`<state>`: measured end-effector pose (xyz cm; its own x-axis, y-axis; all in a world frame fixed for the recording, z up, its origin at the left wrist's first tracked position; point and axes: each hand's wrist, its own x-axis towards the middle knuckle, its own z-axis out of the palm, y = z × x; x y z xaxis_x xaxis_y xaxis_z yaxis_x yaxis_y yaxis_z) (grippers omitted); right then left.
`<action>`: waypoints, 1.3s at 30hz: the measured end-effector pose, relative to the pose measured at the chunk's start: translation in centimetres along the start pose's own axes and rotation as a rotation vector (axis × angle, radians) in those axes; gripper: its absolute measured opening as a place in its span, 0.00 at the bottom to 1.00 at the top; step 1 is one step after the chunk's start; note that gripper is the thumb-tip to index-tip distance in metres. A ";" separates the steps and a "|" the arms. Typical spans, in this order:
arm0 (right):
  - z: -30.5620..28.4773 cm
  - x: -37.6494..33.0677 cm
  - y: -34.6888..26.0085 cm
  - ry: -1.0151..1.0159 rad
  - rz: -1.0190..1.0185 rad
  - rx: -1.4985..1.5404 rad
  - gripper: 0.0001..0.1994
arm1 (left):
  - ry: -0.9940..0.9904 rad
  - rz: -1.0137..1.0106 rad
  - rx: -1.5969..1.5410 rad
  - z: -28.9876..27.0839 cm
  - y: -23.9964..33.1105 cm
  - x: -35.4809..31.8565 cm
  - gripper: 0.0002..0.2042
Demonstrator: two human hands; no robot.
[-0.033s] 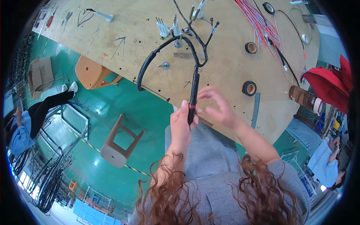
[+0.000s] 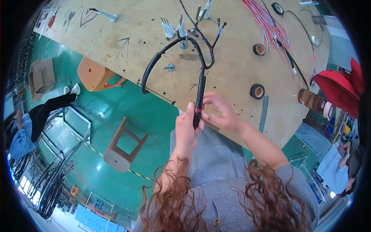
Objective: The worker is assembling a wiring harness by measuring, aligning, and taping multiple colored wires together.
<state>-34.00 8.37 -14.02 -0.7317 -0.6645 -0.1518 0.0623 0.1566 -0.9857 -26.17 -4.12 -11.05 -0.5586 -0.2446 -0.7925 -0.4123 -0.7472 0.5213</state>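
A black-wrapped wire harness (image 2: 200,91) runs down from the board toward me. My left hand (image 2: 186,125) is closed round its lower end, thumb lying along it. A narrow band of red tape (image 2: 198,110) crosses the harness just above that thumb. At the band, my right hand (image 2: 226,115) has curled its thumb and forefinger in from the right, the tips at the red tape. The exact contact of those fingertips is partly hidden. Farther up, the harness splits into a thick curved branch (image 2: 150,67) and thinner branches with small connectors (image 2: 222,27).
Pegged fixtures (image 2: 168,30) stand on the wooden board (image 2: 135,50). Rolls of black tape (image 2: 257,91), a steel ruler (image 2: 264,114), a bundle of red and white wires (image 2: 270,27) and a brown bottle (image 2: 311,99) lie to the right. Stools (image 2: 118,158) stand at left; other people are nearby.
My right hand has come in slightly toward the harness, and its thumb and forefinger have drawn closer to the red band. My left hand and the harness hold still.
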 end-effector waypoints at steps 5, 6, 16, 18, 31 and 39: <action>-1.0 0.9 1.4 -0.359 -0.021 0.011 0.10 | -0.297 -0.241 -0.091 -2.0 0.4 0.7 0.20; -1.6 0.7 0.8 -0.364 0.034 -0.005 0.09 | -0.285 -0.191 -0.054 -2.1 0.3 0.6 0.20; -1.8 0.1 -6.5 -0.311 0.154 -0.238 0.08 | -0.277 0.059 0.193 0.0 -0.3 0.5 0.12; -2.1 1.3 -6.7 -0.344 0.324 -0.303 0.09 | -0.332 0.043 0.192 0.3 0.1 0.8 0.11; -2.1 1.5 -3.8 -0.318 0.473 -0.593 0.10 | -0.297 0.350 0.806 1.2 -1.2 3.7 0.08; -3.7 0.9 -7.2 -0.299 0.127 -0.363 0.08 | -0.294 0.125 0.466 -0.3 -1.8 5.5 0.07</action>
<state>-37.62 9.40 -6.78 -0.5029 -0.7963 -0.3360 -0.1410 0.4591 -0.8771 -28.30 -4.30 -16.47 -0.7734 -0.0816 -0.6286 -0.5667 -0.3553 0.7434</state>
